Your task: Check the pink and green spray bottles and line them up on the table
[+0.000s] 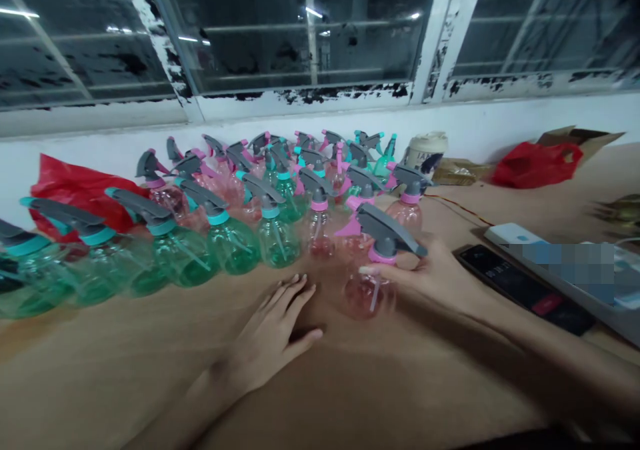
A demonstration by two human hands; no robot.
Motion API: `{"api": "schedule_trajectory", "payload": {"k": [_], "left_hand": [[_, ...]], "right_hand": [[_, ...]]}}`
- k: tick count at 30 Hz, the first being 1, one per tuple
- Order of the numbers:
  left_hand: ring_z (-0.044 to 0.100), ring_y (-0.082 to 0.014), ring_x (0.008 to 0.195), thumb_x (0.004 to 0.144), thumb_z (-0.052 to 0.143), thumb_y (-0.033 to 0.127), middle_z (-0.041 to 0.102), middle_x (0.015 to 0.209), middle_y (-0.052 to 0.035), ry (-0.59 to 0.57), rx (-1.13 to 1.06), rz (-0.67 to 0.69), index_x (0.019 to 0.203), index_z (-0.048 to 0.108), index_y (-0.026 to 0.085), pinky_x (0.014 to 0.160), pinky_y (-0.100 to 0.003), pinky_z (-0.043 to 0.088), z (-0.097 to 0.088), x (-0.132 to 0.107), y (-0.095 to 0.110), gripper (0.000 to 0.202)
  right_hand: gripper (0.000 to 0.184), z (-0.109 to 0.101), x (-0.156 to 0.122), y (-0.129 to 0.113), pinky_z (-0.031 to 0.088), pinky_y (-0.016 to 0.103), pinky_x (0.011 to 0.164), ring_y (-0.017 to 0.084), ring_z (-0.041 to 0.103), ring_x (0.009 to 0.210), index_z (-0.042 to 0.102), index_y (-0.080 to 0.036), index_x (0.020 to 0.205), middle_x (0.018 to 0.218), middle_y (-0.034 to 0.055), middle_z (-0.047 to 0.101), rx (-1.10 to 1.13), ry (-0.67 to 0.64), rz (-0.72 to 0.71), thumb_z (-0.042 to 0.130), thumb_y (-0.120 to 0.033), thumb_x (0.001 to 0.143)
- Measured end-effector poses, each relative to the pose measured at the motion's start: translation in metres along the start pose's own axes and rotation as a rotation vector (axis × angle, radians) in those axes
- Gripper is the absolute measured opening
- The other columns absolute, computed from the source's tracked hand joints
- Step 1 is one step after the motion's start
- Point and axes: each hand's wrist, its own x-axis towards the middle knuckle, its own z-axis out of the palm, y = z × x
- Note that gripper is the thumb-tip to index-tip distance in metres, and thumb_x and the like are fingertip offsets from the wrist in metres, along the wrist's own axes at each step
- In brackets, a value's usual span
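Observation:
My right hand (425, 273) grips a pink spray bottle (363, 297) around its neck, below the grey and pink trigger head. The bottle is upright, a little blurred, low over or on the table; I cannot tell if its base touches. My left hand (277, 323) lies open on the tabletop, fingers spread, just left of that bottle and holding nothing. In front of the left fingertips stands a green spray bottle (279, 240) with a turquoise collar. Beside it is a pink spray bottle (320, 230).
Several more green spray bottles (183, 257) and pink ones fill the table's left and back. Red plastic bags (90, 193) lie behind them. At right are a phone (520, 287), a white power strip (515, 235), a paper cup (425, 153) and another red bag (535, 163).

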Motion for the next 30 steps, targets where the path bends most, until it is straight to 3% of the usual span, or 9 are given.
{"api": "schedule_trajectory", "payload": {"k": [6,9,12,17,24,30], "left_hand": [[0.047,-0.0255,0.127,0.095,0.049,0.038,0.046,0.142,-0.0068,0.040,-0.098,0.007,0.136,0.039,0.026,0.104,-0.045,0.040,0.003,0.006,0.009,0.044],[0.054,-0.0225,0.121,0.094,0.050,0.033,0.053,0.135,-0.0019,0.045,-0.164,0.057,0.132,0.042,0.031,0.101,-0.041,0.045,0.004,0.016,0.027,0.039],[0.057,-0.0211,0.116,0.092,0.052,0.028,0.057,0.130,0.0002,0.060,-0.207,0.122,0.129,0.044,0.032,0.099,-0.039,0.048,0.006,0.031,0.047,0.038],[0.059,-0.0204,0.114,0.091,0.053,0.023,0.060,0.126,0.0004,0.066,-0.249,0.225,0.127,0.045,0.032,0.096,-0.038,0.050,0.013,0.054,0.066,0.038],[0.061,-0.0202,0.110,0.090,0.053,0.023,0.061,0.123,0.0008,0.058,-0.266,0.242,0.128,0.043,0.033,0.094,-0.038,0.052,0.022,0.069,0.069,0.040],[0.062,-0.0205,0.109,0.091,0.053,0.024,0.062,0.122,0.0009,0.065,-0.264,0.231,0.128,0.043,0.033,0.092,-0.038,0.054,0.023,0.072,0.066,0.039]], "right_hand": [[0.028,-0.072,-0.009,0.035,0.046,0.046,0.090,0.031,0.062,0.102,0.068,-0.025,0.101,0.104,0.0016,0.071,-0.087,0.197,0.112,0.068,-0.040,0.077],[0.027,-0.100,-0.004,0.059,0.048,0.046,0.086,0.033,0.063,0.099,0.070,-0.022,0.091,0.095,0.0036,0.072,-0.168,0.300,0.172,0.064,-0.045,0.079],[0.033,-0.115,0.008,0.082,0.049,0.044,0.082,0.031,0.065,0.092,0.070,-0.019,0.096,0.092,0.0057,0.073,-0.215,0.344,0.178,0.062,-0.046,0.079],[0.034,-0.122,0.030,0.108,0.049,0.043,0.080,0.028,0.065,0.087,0.070,-0.015,0.095,0.090,0.0070,0.072,-0.244,0.360,0.179,0.061,-0.044,0.080],[0.026,-0.115,0.047,0.126,0.049,0.041,0.078,0.027,0.064,0.080,0.073,-0.017,0.084,0.070,0.0038,0.070,-0.289,0.259,0.189,0.059,-0.039,0.080],[0.029,-0.115,0.048,0.130,0.049,0.039,0.077,0.028,0.067,0.082,0.071,-0.015,0.097,0.082,0.0077,0.072,-0.331,0.231,0.190,0.058,-0.034,0.080]]}}
